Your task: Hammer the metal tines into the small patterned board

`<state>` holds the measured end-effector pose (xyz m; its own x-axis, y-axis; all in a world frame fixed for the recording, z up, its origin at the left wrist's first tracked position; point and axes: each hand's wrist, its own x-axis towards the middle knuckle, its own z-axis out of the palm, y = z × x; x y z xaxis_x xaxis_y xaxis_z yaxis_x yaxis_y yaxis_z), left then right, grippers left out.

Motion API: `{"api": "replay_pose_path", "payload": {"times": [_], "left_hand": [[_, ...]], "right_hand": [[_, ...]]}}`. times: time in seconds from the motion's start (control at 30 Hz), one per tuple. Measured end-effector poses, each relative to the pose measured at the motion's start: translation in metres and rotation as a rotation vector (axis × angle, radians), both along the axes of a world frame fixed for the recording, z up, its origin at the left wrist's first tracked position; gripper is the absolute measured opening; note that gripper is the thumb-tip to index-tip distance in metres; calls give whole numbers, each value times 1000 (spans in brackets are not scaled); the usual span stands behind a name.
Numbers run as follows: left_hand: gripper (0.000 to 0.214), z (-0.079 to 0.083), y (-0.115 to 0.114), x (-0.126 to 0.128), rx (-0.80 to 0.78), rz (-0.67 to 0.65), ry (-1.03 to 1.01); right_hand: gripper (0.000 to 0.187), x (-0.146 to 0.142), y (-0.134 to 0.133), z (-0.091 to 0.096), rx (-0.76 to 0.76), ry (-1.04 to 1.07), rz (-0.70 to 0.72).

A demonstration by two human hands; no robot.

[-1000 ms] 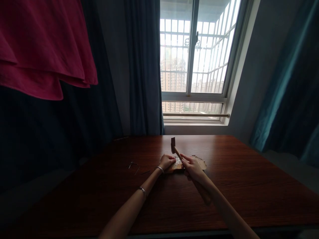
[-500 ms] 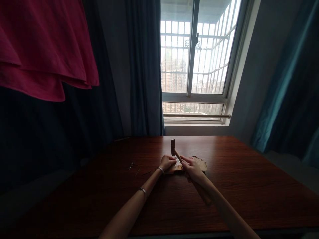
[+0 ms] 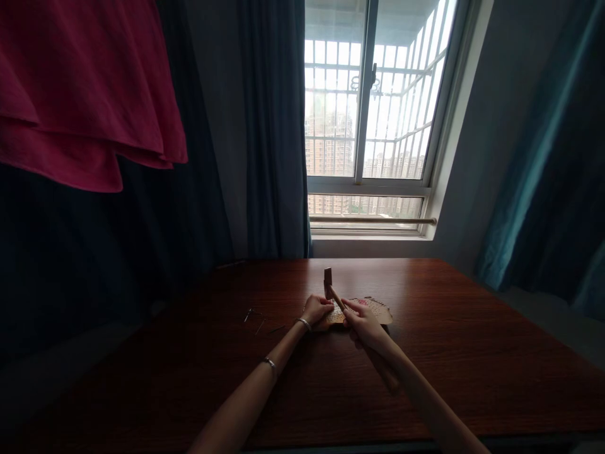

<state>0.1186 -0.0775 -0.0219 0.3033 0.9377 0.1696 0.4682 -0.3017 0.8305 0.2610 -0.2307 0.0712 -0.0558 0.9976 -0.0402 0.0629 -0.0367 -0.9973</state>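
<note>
Hammer (image 3: 328, 276), gripped by the right hand (image 3: 365, 321), sits lower than a second ago, its head near a slim pin (image 3: 332, 302) the left hand (image 3: 317, 309) seemingly pinches over the board (image 3: 379, 311) beneath both: apparently light tapping.

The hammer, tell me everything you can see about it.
The hammer has a dark brownish, blocky head and a straight, lighter tan handle that looks wooden. The head's material is hard to tell in this light. The right hand grips the handle partway along, and its lower end shows beneath the forearm. The hammer slants, head away from the person and to the left, by the left hand. Whether the head touches anything there is unclear.
</note>
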Motion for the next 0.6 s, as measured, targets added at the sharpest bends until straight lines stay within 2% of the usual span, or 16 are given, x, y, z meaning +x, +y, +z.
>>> {"api": "replay_pose_path", "payload": {"times": [0.17,0.33,0.6], "left_hand": [[24,-1,1,0,11,-31,-36],[23,-3,2,1,-1,-27,-66],[25,-7,4,1,-4,-25,-69]], "right_hand": [[54,1,1,7,15,-55,-43],[51,4,3,6,-45,-117,-22],[52,3,2,8,8,-117,-47]]}}
